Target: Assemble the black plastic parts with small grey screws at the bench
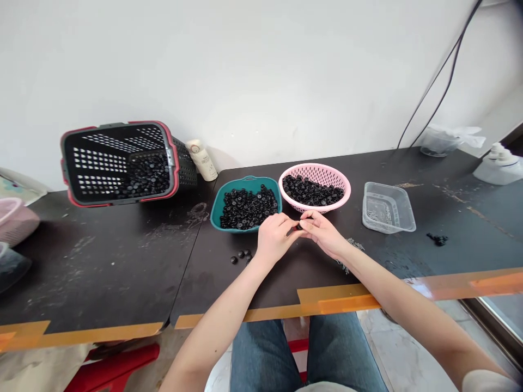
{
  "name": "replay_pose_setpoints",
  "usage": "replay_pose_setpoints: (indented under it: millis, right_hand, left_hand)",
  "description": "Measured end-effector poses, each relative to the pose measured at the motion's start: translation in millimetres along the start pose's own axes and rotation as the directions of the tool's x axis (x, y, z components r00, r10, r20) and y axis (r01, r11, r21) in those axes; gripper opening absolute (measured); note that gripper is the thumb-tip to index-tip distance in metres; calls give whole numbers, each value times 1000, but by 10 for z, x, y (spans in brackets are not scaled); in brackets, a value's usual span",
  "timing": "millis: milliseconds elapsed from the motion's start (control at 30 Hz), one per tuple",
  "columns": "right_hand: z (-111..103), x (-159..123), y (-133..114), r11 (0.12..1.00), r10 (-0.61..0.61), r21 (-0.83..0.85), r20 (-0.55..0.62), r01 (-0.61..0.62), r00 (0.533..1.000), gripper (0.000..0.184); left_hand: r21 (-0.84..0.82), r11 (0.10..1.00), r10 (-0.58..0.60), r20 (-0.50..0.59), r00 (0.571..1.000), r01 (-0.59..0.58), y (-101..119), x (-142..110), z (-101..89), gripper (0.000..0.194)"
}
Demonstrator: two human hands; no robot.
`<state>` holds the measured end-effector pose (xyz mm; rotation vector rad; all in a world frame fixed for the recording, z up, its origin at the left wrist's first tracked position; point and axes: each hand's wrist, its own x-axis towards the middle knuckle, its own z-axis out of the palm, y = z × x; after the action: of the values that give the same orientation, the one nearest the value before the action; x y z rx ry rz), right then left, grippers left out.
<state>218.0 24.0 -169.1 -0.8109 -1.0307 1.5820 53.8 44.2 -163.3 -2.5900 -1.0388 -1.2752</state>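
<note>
Together, left hand and right hand pinch a small black part between their fingertips. Nearby: heaped teal basket, pink colander.

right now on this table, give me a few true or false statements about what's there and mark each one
1. The left hand and right hand meet at a small dark piece above the table. True.
2. The pink strainer bowl is empty. False: it holds a heap of black round parts.
3. The clear plastic tray sits to the right of the pink strainer bowl. True.
4. The red-rimmed basket stands upright. False: it lies tipped on its side, its opening toward the person.
</note>
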Motion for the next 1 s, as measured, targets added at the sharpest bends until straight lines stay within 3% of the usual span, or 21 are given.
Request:
replay_pose_setpoints:
  millis: [100,233,333,400,467,600,733,867,1000]
  right_hand:
    - [-70,21,-42,997,59,-56,36,-57,998,27]
    - [-204,68,-25,977,47,-210,-15,-49,999,34]
    - [-224,74,51,850,-32,-526,-13,20,999,29]
    - [-161,53,127,712,-78,-693,78,110,994,23]
    - [-51,22,213,656,-57,-737,167,163,984,21]
    - [175,-33,350,798,103,-601,205,42,973,27]
    - [276,-49,409,877,124,-481,226,-1,966,31]
    - [300,-51,464,874,91,-485,177,7,980,32]
    - [348,-80,516,868,86,-495,205,28,975,30]
  left_hand:
    - [42,999,16,85,996,-20,12,39,-59,25]
    - [13,998,63,226,972,-67,-61,151,-277,32]
    - [176,978,-139,135,981,114,-261,202,-486,28]
    - [341,901,-321,102,942,270,-434,191,-589,25]
    - [456,817,-459,143,877,353,-586,156,-649,21]
    - [493,746,-603,215,769,447,-724,104,-671,22]
    - [434,726,-668,257,699,534,-720,112,-676,22]
    - [360,746,-661,300,688,560,-727,115,-704,18]
    - [339,769,-631,269,728,541,-739,106,-698,17]
